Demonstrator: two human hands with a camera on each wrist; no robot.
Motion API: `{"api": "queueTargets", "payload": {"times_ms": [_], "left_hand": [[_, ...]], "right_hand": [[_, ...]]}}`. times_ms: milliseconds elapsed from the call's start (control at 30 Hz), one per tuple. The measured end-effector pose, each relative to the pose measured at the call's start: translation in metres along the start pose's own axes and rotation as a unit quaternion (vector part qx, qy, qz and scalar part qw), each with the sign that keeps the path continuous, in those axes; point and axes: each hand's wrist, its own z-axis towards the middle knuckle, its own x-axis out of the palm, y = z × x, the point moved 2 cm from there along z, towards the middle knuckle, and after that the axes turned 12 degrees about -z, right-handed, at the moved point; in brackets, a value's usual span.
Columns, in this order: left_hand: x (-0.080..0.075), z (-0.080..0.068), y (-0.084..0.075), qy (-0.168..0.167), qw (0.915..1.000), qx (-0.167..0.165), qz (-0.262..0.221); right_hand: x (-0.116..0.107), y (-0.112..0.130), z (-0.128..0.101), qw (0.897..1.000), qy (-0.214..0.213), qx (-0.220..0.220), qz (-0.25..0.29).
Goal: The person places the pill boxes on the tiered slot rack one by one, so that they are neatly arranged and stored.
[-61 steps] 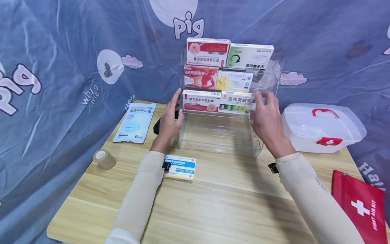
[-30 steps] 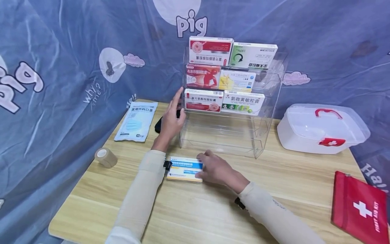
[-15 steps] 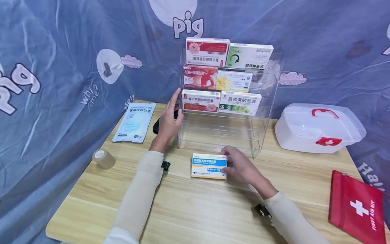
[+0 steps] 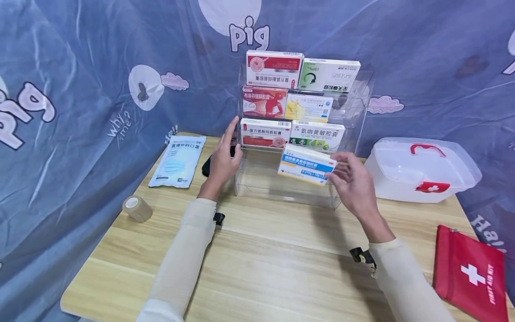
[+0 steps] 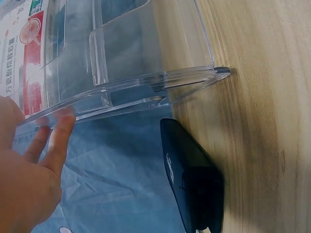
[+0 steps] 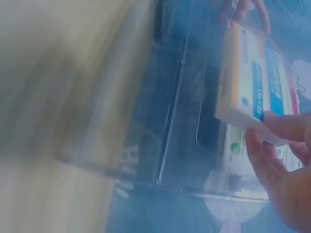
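**Blue-and-white box held up at the rack's empty lowest tier**

I have the right hand [image 4: 354,183] raised off the bench [image 4: 265,264], its fingers [image 6: 265,158] pinched on the right end of the blue-and-white medicine box [image 4: 306,164]. The box hangs in the air, slightly tilted, in front of the clear acrylic rack [image 4: 291,188] and just below the third row of boxes [image 4: 291,133]. My left hand [image 4: 223,158] lies flat against the rack's left wall, fingers [image 5: 58,141] straight and resting on the clear edge, gripping nothing.

I judge this to be the carrying step: the box is lifted and facing the rack, but not yet in it. The three upper tiers each hold two boxes; the lowest tier looks bare, so that is where I would aim.

The next move, as I read it, calls for lowering the box behind the front lip of the lowest tier, levelling it so the printed face looks outward, and letting go only once it sits. The left hand bracing the rack should keep it from sliding. The black object [image 5: 192,182] beside the rack lies well out of the way.
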Motion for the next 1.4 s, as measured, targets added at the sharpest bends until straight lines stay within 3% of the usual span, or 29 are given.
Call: {"api": "queueTargets", "payload": {"times_ms": [100,167,400,900,1200,1400], "left_hand": [[0.0,-0.001,0.0,0.002,1.0,-0.006,0.003],[0.0,-0.001,0.0,0.004,0.9999,-0.011,0.005],[0.0,-0.001,-0.002,0.005,0.9999,-0.011,0.0],[-0.001,-0.001,0.0,0.002,0.9999,-0.001,0.011],[-0.002,-0.001,-0.001,0.003,0.9999,-0.007,0.008],[0.0,-0.002,-0.001,0.003,0.9999,-0.004,0.009]], "right_hand": [[-0.001,-0.004,0.009,0.999,-0.044,-0.01,-0.011],[0.001,-0.007,0.013,0.997,-0.065,-0.022,-0.047],[0.018,-0.016,0.018,0.986,-0.087,-0.064,-0.123],[0.057,-0.006,0.016,0.988,-0.062,-0.055,-0.131],[0.089,0.016,0.02,0.987,-0.058,-0.081,-0.129],[0.106,0.026,0.019,0.987,-0.02,-0.099,-0.126]]}}
